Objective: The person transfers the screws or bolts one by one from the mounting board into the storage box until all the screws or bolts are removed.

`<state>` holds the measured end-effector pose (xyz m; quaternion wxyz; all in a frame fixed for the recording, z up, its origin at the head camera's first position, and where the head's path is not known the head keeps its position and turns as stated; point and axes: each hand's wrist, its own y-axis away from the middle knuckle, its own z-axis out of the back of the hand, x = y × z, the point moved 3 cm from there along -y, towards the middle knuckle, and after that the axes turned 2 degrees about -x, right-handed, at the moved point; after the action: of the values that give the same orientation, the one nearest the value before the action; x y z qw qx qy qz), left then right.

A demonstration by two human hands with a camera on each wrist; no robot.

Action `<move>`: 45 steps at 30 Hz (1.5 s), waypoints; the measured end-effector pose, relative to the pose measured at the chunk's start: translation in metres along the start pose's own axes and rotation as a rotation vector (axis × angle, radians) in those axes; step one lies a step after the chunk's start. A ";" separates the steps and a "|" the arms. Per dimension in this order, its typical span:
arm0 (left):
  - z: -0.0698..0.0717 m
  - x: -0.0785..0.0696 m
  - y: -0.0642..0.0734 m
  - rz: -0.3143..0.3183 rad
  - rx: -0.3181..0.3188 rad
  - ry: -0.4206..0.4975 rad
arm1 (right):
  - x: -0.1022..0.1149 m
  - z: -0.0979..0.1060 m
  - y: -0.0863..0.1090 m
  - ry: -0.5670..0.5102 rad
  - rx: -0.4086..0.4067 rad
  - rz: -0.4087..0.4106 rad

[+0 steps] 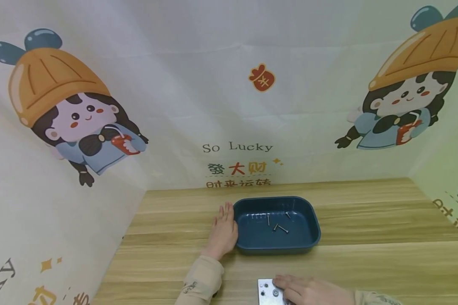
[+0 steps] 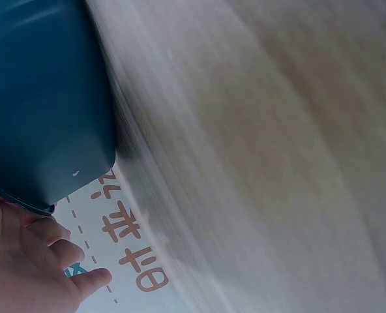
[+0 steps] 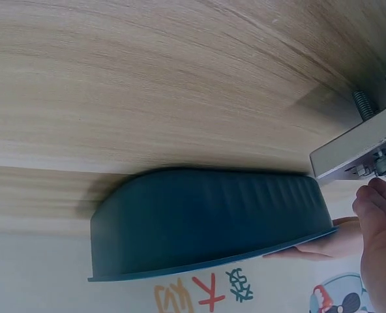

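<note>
My left hand (image 1: pixel 223 233) lies with straight fingers along the left wall of a dark blue plastic tray (image 1: pixel 248 250). The left wrist view shows the same hand (image 2: pixel 36 261) at the tray's rim, fingers relaxed. Several small screws (image 1: pixel 283 229) lie on the tray's floor. Nearer to me, my right hand (image 1: pixel 313 291) rests its extended fingers on the right part of a silvery metal plate (image 1: pixel 265 294), covering part of it. Bolt heads (image 1: pixel 275 292) show on its top. From the right wrist, threaded bolt shanks (image 3: pixel 364 104) stick out of the plate's underside toward the table.
The wood-grain table (image 1: pixel 366 220) carries the tray and the plate. Pale printed cloth (image 1: pixel 175 84) with cartoon figures and lettering hangs behind the table and along both sides. The tray stands a little short of the back edge.
</note>
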<state>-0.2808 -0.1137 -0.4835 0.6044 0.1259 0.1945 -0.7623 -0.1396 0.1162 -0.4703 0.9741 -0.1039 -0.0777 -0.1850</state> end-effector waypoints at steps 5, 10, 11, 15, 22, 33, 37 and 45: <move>0.000 -0.001 0.001 -0.003 -0.002 0.006 | 0.001 -0.002 0.000 0.055 -0.019 0.022; 0.000 -0.002 0.001 0.002 -0.001 0.018 | 0.003 0.000 0.000 0.057 -0.010 0.014; 0.000 -0.002 0.001 0.003 0.000 0.018 | 0.003 0.001 0.000 0.045 -0.008 0.007; 0.000 -0.002 0.000 0.007 0.005 0.017 | 0.003 0.009 0.001 0.017 -0.025 -0.020; 0.000 -0.002 -0.001 0.010 0.006 0.017 | -0.001 0.028 -0.005 0.016 -0.074 -0.031; 0.000 -0.001 -0.001 0.009 -0.005 0.020 | -0.050 0.064 -0.027 0.292 -0.329 0.028; 0.000 -0.001 0.000 0.009 0.000 0.021 | -0.071 0.077 -0.037 0.304 -0.274 -0.049; 0.000 -0.001 0.000 0.002 -0.008 0.016 | -0.098 0.089 -0.054 0.343 -0.231 -0.162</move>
<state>-0.2806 -0.1125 -0.4830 0.6040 0.1295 0.2022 -0.7599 -0.2603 0.1218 -0.3935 0.9366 -0.1754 0.1027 -0.2855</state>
